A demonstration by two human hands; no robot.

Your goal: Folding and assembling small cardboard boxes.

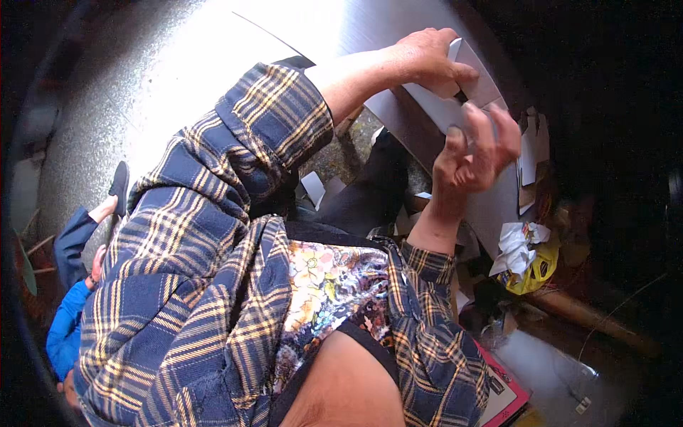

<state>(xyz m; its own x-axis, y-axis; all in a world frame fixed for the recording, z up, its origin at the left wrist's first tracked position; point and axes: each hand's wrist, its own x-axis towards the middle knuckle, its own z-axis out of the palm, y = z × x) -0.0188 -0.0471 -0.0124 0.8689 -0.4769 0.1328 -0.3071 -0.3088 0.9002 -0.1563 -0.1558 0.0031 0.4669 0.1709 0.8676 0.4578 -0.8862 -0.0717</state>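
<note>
My left hand (434, 60) reaches across to the upper right and is closed on a pale, folded paperboard piece (482, 84), its thumb lying over the near side. The piece looks box-like, with a crease along its edge; part of it lies behind the fingers. Just below it is my right hand (473, 153), raised with bent fingers spread apart from the thumb. Nothing shows between those fingers, and whether their tips touch the paperboard I cannot tell. Both hands are over a smooth grey tabletop (491, 213).
A yellow bag (537, 270) with crumpled white paper (521, 245) lies right of the table, near a wooden beam (594, 324). White card scraps (313, 188) are below by my legs. A pink-edged box (506, 388) sits lower right. At far left is another person's blue sleeve (64, 324).
</note>
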